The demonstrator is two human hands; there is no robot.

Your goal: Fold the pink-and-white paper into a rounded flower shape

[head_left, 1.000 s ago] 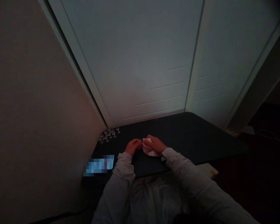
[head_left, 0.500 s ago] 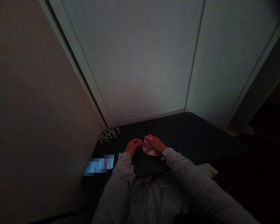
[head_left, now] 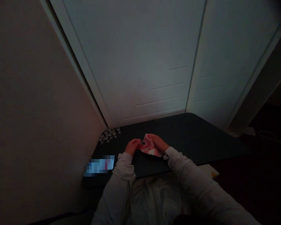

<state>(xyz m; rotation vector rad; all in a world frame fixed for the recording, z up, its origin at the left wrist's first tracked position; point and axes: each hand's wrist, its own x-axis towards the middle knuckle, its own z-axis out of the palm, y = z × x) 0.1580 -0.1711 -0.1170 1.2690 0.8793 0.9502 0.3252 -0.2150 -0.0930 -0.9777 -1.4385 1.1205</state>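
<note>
Over the dark table my right hand is closed on a pink-and-white cloth, which hangs loosely toward the left. My left hand pinches a small shiny piece at the cloth's left edge; its kind is too small and dim to make out. The two hands are close together, with the cloth between them. At the table's far left corner stands a cluster of several small shiny knob-like pieces.
A lit screen, blurred out, lies at the left end of the black table. Pale panelled doors rise behind it, and a wall borders the left. A white box-like thing shows below the front edge.
The cloth has spread wider and shifted left toward my left hand. My right hand has turned slightly and moved a little right; my left hand has barely moved.
</note>
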